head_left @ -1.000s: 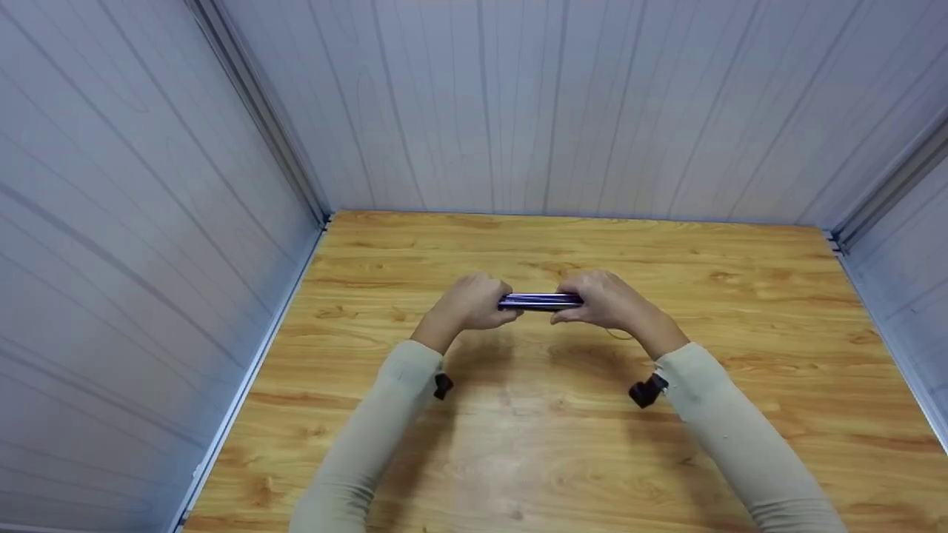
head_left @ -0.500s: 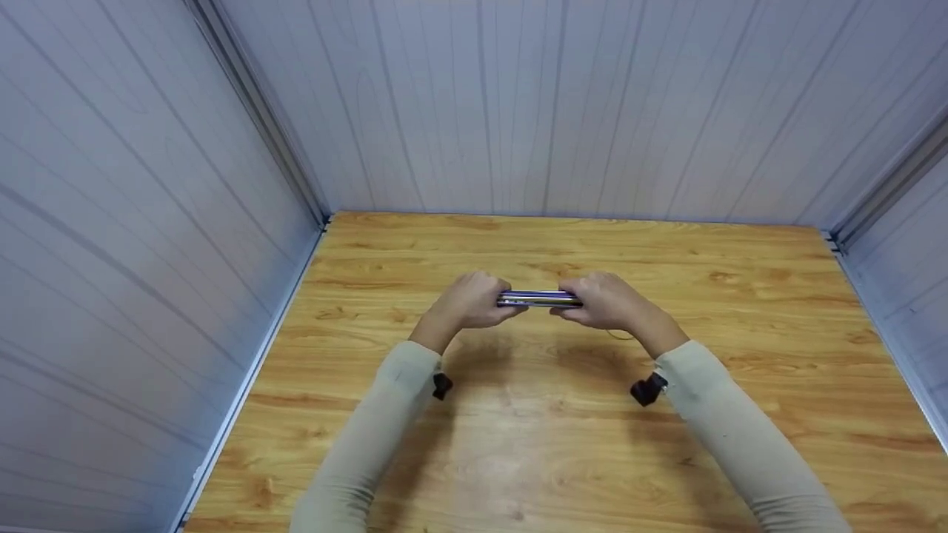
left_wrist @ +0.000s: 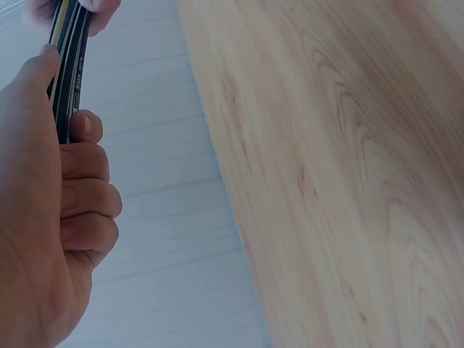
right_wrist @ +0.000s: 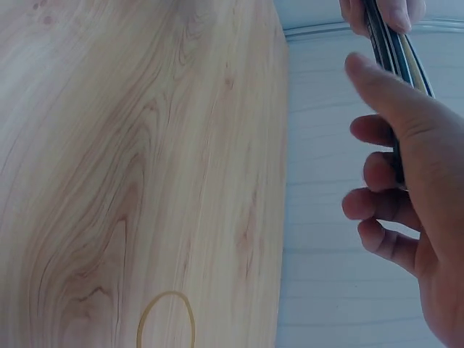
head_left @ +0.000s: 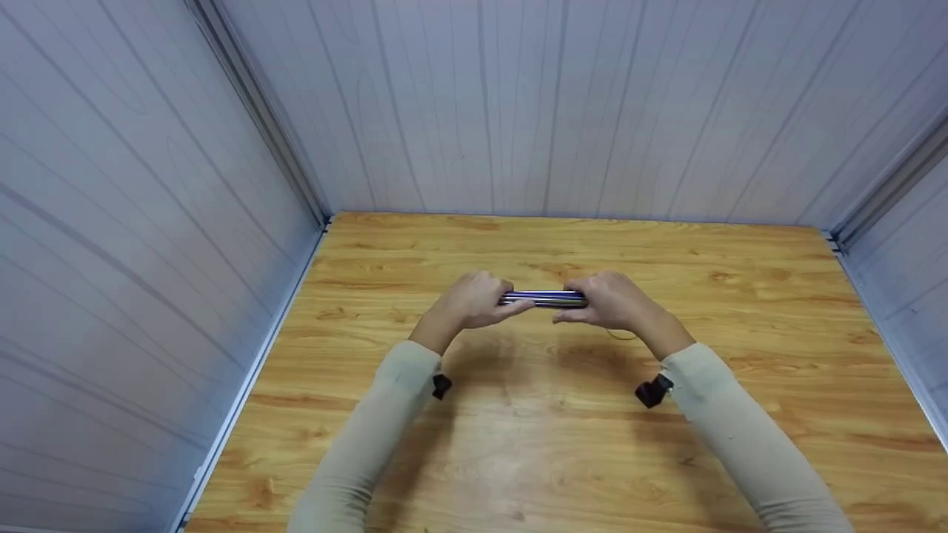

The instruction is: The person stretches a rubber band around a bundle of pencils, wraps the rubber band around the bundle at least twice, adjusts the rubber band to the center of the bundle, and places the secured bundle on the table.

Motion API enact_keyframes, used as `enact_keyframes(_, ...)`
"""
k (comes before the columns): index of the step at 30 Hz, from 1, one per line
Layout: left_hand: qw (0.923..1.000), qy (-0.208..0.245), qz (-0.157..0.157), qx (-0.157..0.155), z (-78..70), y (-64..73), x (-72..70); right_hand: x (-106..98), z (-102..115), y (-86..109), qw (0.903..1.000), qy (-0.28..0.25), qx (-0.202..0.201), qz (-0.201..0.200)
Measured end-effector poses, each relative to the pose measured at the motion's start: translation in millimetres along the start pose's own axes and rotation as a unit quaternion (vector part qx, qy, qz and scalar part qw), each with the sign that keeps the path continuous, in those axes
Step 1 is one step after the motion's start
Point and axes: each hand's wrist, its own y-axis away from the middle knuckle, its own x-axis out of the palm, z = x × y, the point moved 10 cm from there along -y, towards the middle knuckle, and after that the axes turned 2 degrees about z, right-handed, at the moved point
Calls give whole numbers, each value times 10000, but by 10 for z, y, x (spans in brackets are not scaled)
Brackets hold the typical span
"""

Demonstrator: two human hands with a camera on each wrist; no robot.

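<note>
Both hands hold a thin bundle of dark pencils (head_left: 544, 298) level above the wooden table (head_left: 518, 444), near its middle. My left hand (head_left: 474, 300) grips the bundle's left end with curled fingers. My right hand (head_left: 609, 300) grips the right end, thumb underneath. In the left wrist view the bundle (left_wrist: 69, 51) runs up out of the left hand (left_wrist: 61, 210), fingers wrapped round it. From the right wrist, the bundle (right_wrist: 395, 43) passes between the thumb and fingers of the right hand (right_wrist: 413, 181). The pencils' ends are hidden inside the fists.
A thin yellow rubber band (right_wrist: 167, 322) lies flat on the table under the right hand, faintly seen as a rubber band (head_left: 621, 334) in the head view. Pale panelled walls (head_left: 518, 111) close the table on the left, back and right.
The hands stay almost in place. The right hand has shifted slightly to the right, and the bundle's sheen has changed as if it turned a little in the fingers.
</note>
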Motion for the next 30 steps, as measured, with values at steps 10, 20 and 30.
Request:
enact_keyframes(10,9987,214,-133,-450,338,173,-100,-102,-366,258,9639,-2281,927,-1010)
enact_keyframes(20,9975,151,-129,-672,391,162,-127,111,-286,467,7774,-5731,1387,-2190)
enact_keyframes(30,9994,-179,-35,-278,168,101,-114,222,116,385,7653,-6108,794,-1869)
